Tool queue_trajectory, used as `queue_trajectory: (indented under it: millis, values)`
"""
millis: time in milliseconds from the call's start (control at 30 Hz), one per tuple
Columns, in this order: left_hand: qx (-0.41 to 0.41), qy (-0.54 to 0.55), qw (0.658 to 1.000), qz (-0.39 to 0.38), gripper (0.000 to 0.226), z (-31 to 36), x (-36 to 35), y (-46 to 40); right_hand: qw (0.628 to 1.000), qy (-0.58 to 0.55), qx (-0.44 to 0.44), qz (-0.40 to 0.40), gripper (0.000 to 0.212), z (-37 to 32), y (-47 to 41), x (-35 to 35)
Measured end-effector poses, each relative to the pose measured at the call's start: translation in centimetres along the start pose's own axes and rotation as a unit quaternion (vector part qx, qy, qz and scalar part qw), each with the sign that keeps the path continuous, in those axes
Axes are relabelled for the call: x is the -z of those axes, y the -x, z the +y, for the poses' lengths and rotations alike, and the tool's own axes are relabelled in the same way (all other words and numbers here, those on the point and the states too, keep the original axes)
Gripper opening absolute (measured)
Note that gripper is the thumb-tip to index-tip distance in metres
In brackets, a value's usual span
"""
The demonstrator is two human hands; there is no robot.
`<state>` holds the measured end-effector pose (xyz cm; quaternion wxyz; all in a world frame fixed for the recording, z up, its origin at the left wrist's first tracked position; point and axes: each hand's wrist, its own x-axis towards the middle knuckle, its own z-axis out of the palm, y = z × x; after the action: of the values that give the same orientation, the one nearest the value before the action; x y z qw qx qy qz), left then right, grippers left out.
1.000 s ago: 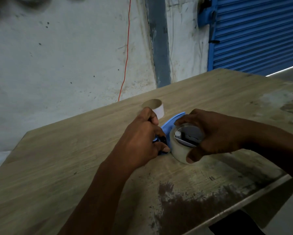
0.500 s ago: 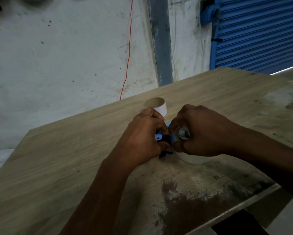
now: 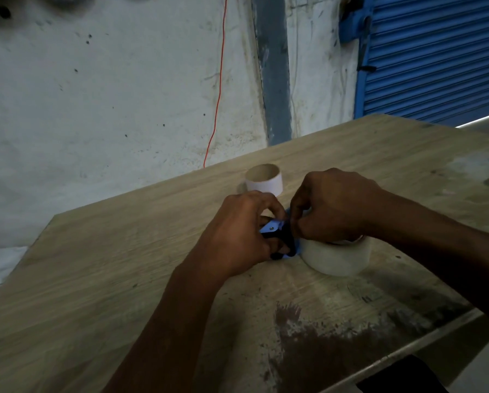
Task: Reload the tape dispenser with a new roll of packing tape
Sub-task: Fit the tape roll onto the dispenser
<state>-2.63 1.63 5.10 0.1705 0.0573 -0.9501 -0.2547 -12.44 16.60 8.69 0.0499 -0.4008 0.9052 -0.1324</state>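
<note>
Right hand [image 3: 334,205] has shifted from gripping new roll [image 3: 339,258] to pinching at dispenser [image 3: 280,236]; left hand [image 3: 237,234] grips dispenser. Threading likely starting.

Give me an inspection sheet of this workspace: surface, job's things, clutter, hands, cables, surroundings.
Surface: wooden table, worn and stained dark near the front edge.
Job's things: blue tape dispenser lying on the table; new tape roll beside it, its seating hidden by the hands.
Clutter: empty cardboard core standing behind the hands.
Hands: left hand grips the dispenser; right hand rests over the roll, fingers pinching at the dispenser.
Cables: red wire hanging down the wall.
Surroundings: white wall, blue roller shutter.
</note>
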Motion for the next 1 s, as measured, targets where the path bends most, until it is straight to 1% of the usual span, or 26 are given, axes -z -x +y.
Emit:
queue_trajectory:
  millis: [67,167,300,367,433,467,533,567,633,733,767,800,867,933,1000]
  values:
    - [0.018,0.014,1.0,0.001,0.049,-0.3,0.0,0.0,1.0,-0.011,-0.003,-0.003,0.022,0.1,0.0,0.1]
    - [0.019,0.026,0.999,0.001,0.051,-0.6,-0.1,-0.1,0.999,-0.049,-0.011,-0.017,0.015,0.2,-0.3,0.1]
    - [0.022,0.049,0.999,-0.002,0.059,-0.7,-0.2,-0.1,0.992,-0.106,-0.026,-0.066,0.016,0.8,-0.6,0.4]
    - [0.022,0.053,0.998,-0.002,0.058,-0.9,-0.3,-0.1,0.986,-0.14,-0.03,-0.091,0.015,1.1,-0.2,0.9]
    - [0.013,0.044,0.999,-0.001,0.056,-1.0,-0.4,-0.1,0.983,-0.151,-0.022,-0.099,0.015,1.0,0.0,1.1]
    - [0.008,0.04,0.999,0.001,0.057,-1.1,-0.4,-0.2,0.984,-0.145,-0.019,-0.098,0.023,0.7,0.1,1.0]
    - [0.007,0.051,0.999,0.005,0.064,-1.1,-0.5,-0.3,0.992,-0.092,-0.014,-0.079,0.04,0.0,-0.2,0.4]
    - [0.006,0.057,0.998,0.001,0.069,-1.1,-0.6,-0.3,0.996,-0.058,-0.008,-0.063,0.042,-0.4,-0.4,0.0]
    - [0.0,0.042,0.999,-0.015,0.076,-1.3,-0.9,-0.4,1.0,-0.013,0.001,-0.025,0.036,-0.9,-0.5,-0.7]
    - [0.002,0.028,0.999,-0.029,0.073,-1.8,-1.3,-0.5,1.0,0.022,-0.001,0.0,0.021,-1.7,0.0,-0.6]
    - [0.01,0.037,0.999,-0.029,0.071,-2.1,-1.5,-0.5,0.999,0.037,0.008,0.011,0.02,-1.9,0.2,-0.7]
    - [0.014,0.042,0.999,-0.025,0.07,-2.2,-1.5,-0.6,0.998,0.056,0.024,0.024,0.023,-2.1,0.4,-0.8]
    - [0.014,0.033,0.999,-0.02,0.07,-2.4,-1.4,-0.5,0.992,0.096,0.068,0.049,0.023,-1.8,0.6,-1.0]
    - [0.011,0.041,0.999,-0.019,0.071,-2.4,-1.3,-0.5,0.988,0.111,0.099,0.043,0.024,-0.8,0.5,-0.8]
    - [0.012,0.05,0.998,-0.024,0.071,-2.2,-1.2,-0.4,0.988,0.114,0.107,0.017,0.024,0.0,0.6,0.0]
